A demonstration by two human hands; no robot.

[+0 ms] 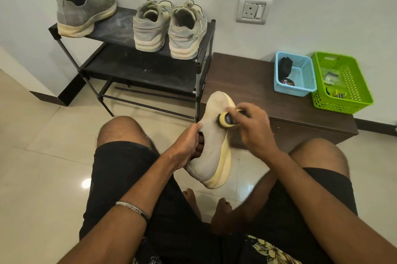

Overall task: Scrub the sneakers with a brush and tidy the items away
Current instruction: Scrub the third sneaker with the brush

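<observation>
A grey knit sneaker (214, 145) with a pale yellow sole hangs in the air between my knees, toe pointing away from me. My left hand (187, 145) grips it at the collar, fingers tucked inside the opening. My right hand (251, 126) holds a small black and yellow brush (226, 119) whose bristles press on the sneaker's upper. The matching grey sneaker (86, 14) sits on the top shelf of the black shoe rack (139, 70), next to a laced grey pair (169, 27).
A dark wooden bench (247, 83) stands right of the rack, against the wall. On it sit a blue basket (295, 73) with a dark item and a tin, and a green basket (341, 83) with small items. The floor is glossy tile. My bare feet are below.
</observation>
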